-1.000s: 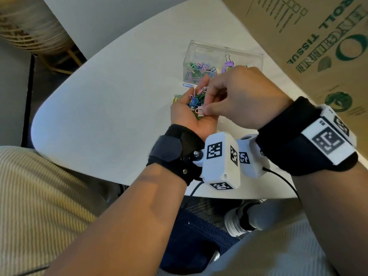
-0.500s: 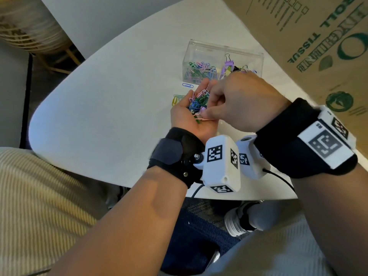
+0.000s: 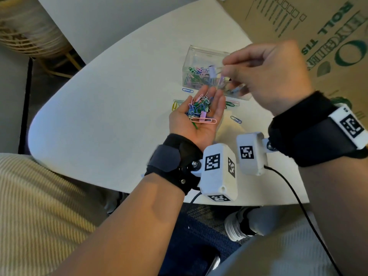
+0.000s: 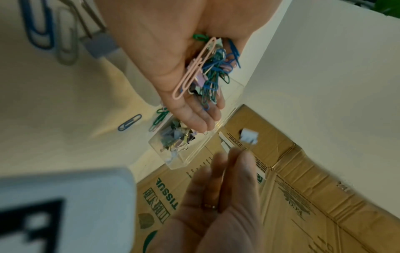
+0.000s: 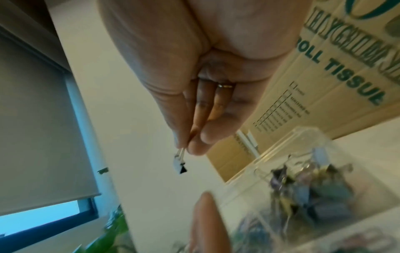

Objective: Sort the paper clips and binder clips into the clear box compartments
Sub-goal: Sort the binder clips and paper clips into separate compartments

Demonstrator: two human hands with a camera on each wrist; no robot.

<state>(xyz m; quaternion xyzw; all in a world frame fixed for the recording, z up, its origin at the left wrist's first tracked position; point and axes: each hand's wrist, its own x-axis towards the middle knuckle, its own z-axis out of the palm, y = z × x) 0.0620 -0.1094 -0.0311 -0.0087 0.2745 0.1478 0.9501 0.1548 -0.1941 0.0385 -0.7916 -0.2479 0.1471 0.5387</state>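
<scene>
My left hand point(image 3: 199, 132) lies palm up over the white table point(image 3: 111, 108), its fingers relaxed. It carries a pile of coloured paper clips point(image 3: 198, 109), with a large pink paper clip point(image 3: 203, 120) and a pink binder clip point(image 3: 203, 114) on top. My right hand point(image 3: 227, 70) pinches a small binder clip point(image 5: 180, 165) by its wire handles. It holds this clip above the clear box point(image 3: 207, 54). The box's left compartment holds paper clips point(image 3: 197, 74); its right one holds binder clips point(image 4: 175, 137).
Loose paper clips lie on the table around my left hand: a blue one point(image 3: 187, 90), another blue one point(image 3: 236, 119), and yellow and green ones point(image 3: 176, 104). A large cardboard box point(image 3: 318, 36) stands right behind the clear box. A wicker basket point(image 3: 23, 26) sits off the table's far left.
My right hand has left the left palm and risen toward the clear box with a small binder clip pinched in it. The pile in the left palm now shows.
</scene>
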